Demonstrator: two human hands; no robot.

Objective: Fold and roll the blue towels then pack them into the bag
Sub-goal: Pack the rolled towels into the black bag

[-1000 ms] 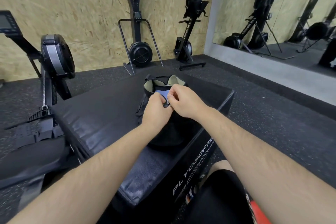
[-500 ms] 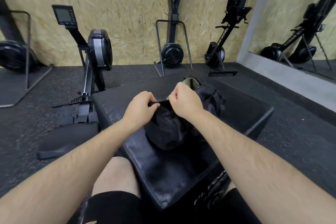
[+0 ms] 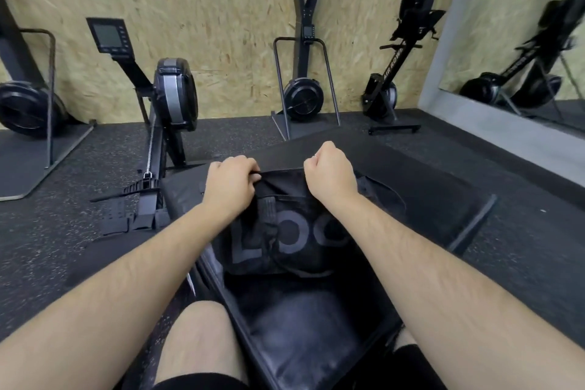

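A black bag (image 3: 285,237) with large grey letters lies on a black padded box (image 3: 437,199) in front of me. My left hand (image 3: 229,182) grips the left end of the bag's top edge. My right hand (image 3: 330,172) is curled in a fist at the right end of that edge, seemingly holding the zipper pull, which is hidden under my fingers. The top of the bag looks closed. No blue towel shows; anything inside the bag is hidden.
A rowing machine (image 3: 172,104) stands on the rubber floor to the left of the box. More black fitness machines (image 3: 304,95) line the wooden wall behind. A mirror (image 3: 522,41) covers the right wall. My bare knees are at the bottom.
A second ago the bag was open with a blue towel showing. My hands have since moved apart along the top edge, and the opening is now shut. The camera view swung right.
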